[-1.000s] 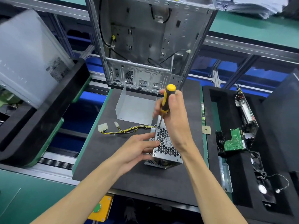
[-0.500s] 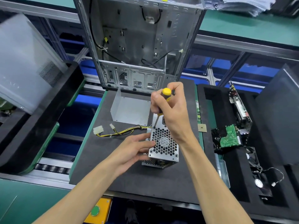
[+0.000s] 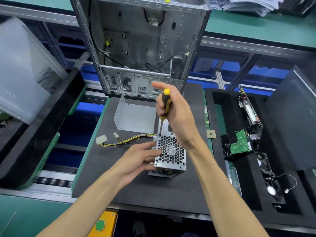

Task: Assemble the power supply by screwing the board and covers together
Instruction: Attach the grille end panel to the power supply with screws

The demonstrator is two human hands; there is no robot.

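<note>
The metal power supply (image 3: pixel 171 153) stands on the black foam mat (image 3: pixel 136 189), its honeycomb fan grille facing up. My left hand (image 3: pixel 139 159) grips its left side. My right hand (image 3: pixel 177 115) holds a yellow-and-black screwdriver (image 3: pixel 165 104) upright, index finger stretched out, with the tip on the grille's top left corner. A yellow-and-black cable bundle (image 3: pixel 123 141) with white connectors trails left from the unit. A loose bent metal cover (image 3: pixel 135 117) lies just behind.
An open computer case (image 3: pixel 142 45) stands upright at the mat's far edge. To the right, a black foam tray (image 3: pixel 220 117) holds a green circuit board (image 3: pixel 239 142), another board and a fan. A black tray with a grey panel sits at left. A yellow button box (image 3: pixel 102 224) is below.
My right hand has loosened around the screwdriver handle and the index finger now sticks out. The tip stays at the same grille corner. The left hand keeps its hold.
</note>
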